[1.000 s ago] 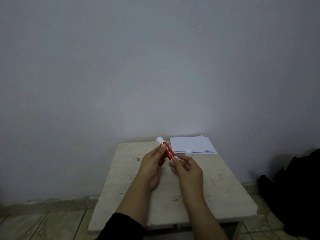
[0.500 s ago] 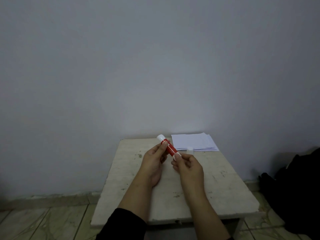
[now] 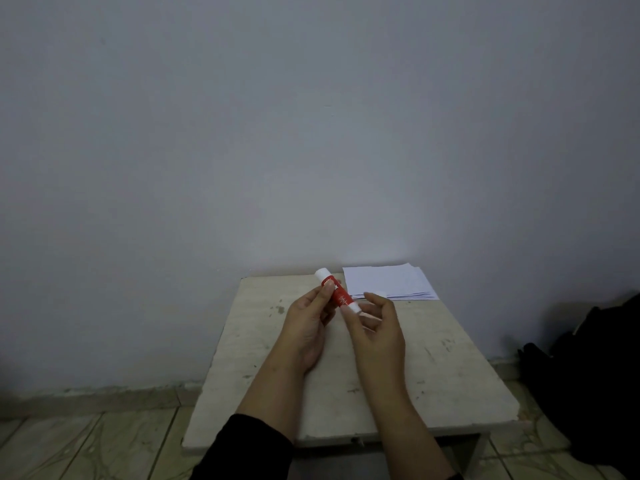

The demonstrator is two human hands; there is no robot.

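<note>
Looking down from the head camera, the view took in a small square surface [image 3: 450,375] of pale, stone-like slab, scuffed and speckled with dark marks, its near right corner chipped. Above its middle the left hand [image 3: 306,327] held a glue stick [image 3: 337,295], a slim cylinder with a glossy red label round the body and white plastic at both ends. The stick was tilted, its upper white end pointing away to the left and its lower white end slanting toward the right hand [image 3: 379,329]. The left fingers [image 3: 327,289] were curled up around the red part and pinched it between fingertips and thumb.

The right hand sat just beside the lower end, palm turned inward, its fingers [image 3: 375,301] loosely curved and a little spread. The thumb lay close along the white tip, but I could not tell whether it pressed on the tip or only hovered next to it.

A flat stack of white paper [image 3: 388,282], thin sheets slightly fanned at the edges, lay at the far right corner against a plain matte wall [image 3: 311,133]. A dark sleeve [image 3: 249,448] covered the left forearm. Worn, veined floor tiles [image 3: 86,441] showed below, and a black, soft, lumpy bag [image 3: 595,375] slumped on the floor to the right.
</note>
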